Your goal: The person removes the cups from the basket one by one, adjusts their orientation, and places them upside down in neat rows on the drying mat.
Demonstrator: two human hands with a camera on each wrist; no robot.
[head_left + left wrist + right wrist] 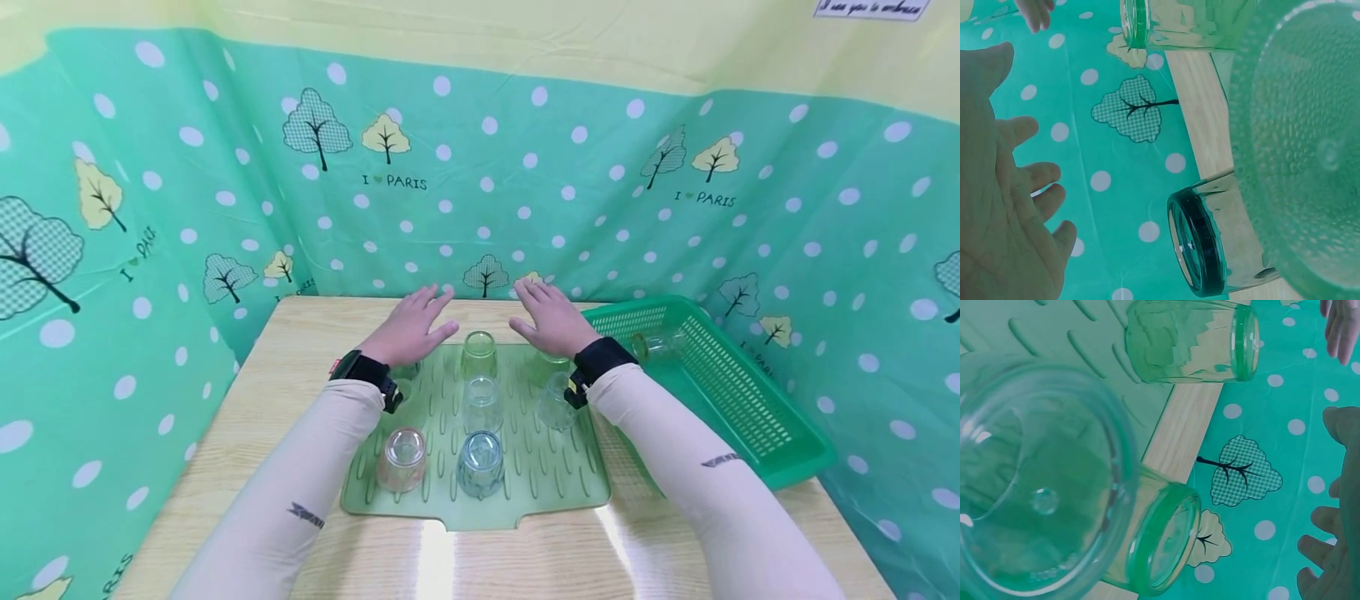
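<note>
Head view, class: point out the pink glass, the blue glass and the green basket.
pink glass (402,457), head view, on its upturned base.
blue glass (480,461), head view, on its upturned base.
green basket (780,421), head view, on its mesh side wall.

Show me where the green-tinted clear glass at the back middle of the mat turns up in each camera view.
Head: the green-tinted clear glass stands near the picture's centre.
Left wrist: it lies along the top edge, around the middle.
Right wrist: it is at the top, around the middle.
Shared landmark: the checked tree print behind it.
</note>
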